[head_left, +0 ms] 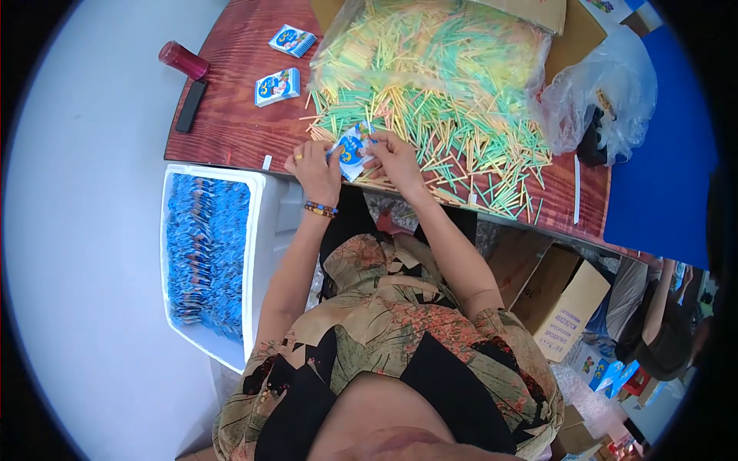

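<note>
A small blue-and-white printed packet (354,156) is held between my two hands at the table's near edge. My left hand (315,167) grips its left side, with the thumb toward the packet. The fingers of my right hand (396,160) are closed on its right side. Just beyond and to the right of the hands lies a wide heap of thin green, yellow and pink sticks (492,165). Many more sticks fill a clear plastic bag (430,54) behind the heap. Whether a stick is in my fingers cannot be made out.
Two stacks of blue-and-white cards, a near stack (277,87) and a far stack (292,41), lie on the red-brown table (223,115). Left of them are a red cylinder (184,61) and a black bar (191,106). A white foam box (257,230) of blue packets stands at lower left.
</note>
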{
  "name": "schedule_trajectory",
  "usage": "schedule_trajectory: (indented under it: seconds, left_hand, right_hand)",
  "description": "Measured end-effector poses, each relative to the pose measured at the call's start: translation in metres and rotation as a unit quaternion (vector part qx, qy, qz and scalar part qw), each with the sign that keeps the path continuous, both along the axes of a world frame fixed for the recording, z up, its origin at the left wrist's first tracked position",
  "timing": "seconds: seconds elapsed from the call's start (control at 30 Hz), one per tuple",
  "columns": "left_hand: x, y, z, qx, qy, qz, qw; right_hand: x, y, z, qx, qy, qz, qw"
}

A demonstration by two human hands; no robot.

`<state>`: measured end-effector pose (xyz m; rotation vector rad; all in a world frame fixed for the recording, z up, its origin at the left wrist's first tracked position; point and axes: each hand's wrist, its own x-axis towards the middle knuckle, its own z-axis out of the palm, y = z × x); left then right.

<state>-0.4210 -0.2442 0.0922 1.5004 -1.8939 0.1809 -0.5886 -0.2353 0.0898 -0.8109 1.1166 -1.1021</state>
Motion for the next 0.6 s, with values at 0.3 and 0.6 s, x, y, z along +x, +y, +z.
schedule_trajectory:
  seconds: [0.3, 0.6]
  left_hand:
    - [0.004, -0.006, 0.007, -0.002, 0.105, -0.027, 0.994]
    - [0.006, -0.005, 0.04, 0.087, 0.169, -0.127, 0.973]
  right_hand:
    - [-0.013, 0.001, -0.003, -0.071, 0.013, -0.053, 0.996]
    - [-0.019, -0.029, 0.007, -0.166, 0.057, 0.078, 0.981]
